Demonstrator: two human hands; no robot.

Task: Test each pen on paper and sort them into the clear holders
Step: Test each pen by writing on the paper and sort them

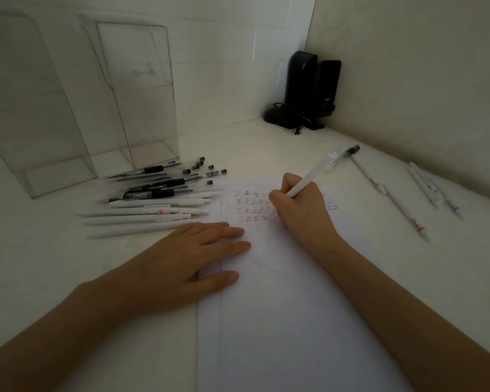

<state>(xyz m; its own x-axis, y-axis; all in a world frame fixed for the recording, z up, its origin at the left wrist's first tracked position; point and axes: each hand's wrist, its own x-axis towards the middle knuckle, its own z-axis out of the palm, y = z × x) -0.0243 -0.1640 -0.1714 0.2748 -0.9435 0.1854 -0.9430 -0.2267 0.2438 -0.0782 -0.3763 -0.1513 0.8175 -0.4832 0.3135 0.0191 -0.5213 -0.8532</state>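
Pen pinched in right hand may smear its marks if paper slips under the spread left hand.

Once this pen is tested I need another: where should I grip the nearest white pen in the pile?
Probably pinch the nearest white pen mid-barrel from above and the near side: it lies flat at the front edge of the pile, neighbours only on its far side, the left hand close by.

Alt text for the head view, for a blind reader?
The right hand writes test marks with a white pen on paper that the left hand presses flat. A pile of pens lies by two clear holders.
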